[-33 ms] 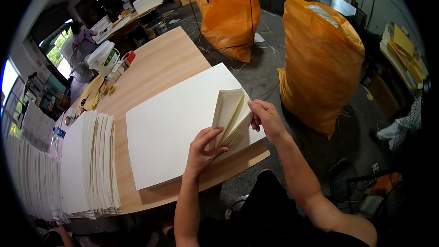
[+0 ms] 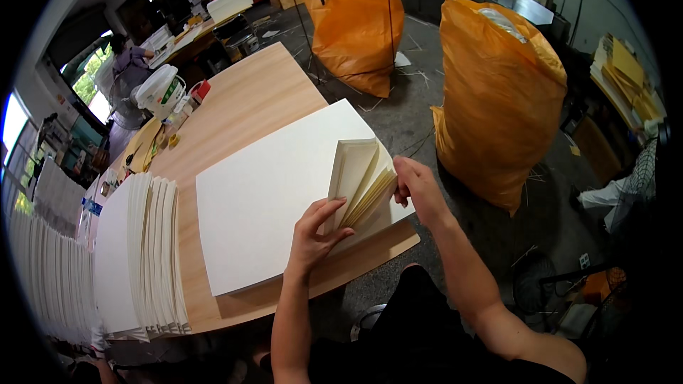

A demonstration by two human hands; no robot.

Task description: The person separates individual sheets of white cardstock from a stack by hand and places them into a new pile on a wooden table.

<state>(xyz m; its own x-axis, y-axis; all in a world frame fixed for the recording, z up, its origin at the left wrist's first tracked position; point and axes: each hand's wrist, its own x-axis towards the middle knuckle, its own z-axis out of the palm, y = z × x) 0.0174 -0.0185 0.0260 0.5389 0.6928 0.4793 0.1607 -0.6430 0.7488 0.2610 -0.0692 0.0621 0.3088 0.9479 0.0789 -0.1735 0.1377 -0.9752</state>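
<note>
My left hand (image 2: 318, 231) grips the lower end of a bundle of narrow cream paper pieces (image 2: 353, 171), thumb on one side and fingers on the other. The bundle stands tilted, one thick part apart from several thin leaves that fan out to the right. At the upper right edge of those leaves, my right hand (image 2: 418, 186) is closed with its fingers curled, its thumb and fingertips against the paper. Both hands are over a large white board or sheet stack (image 2: 267, 199) lying on the wooden table.
The wood-grained table (image 2: 245, 99) bears upright white sheet stacks (image 2: 117, 256) at left, and a white bucket (image 2: 160, 92) farther back. Two large orange sacks (image 2: 356, 35) (image 2: 498, 107) stand beyond and right. Another person (image 2: 128, 57) is at the back left; a fan (image 2: 533, 281) is at lower right.
My right hand has shifted slightly right and down along the bundle, and the thin leaves have spread wider. The left hand stays in place.
</note>
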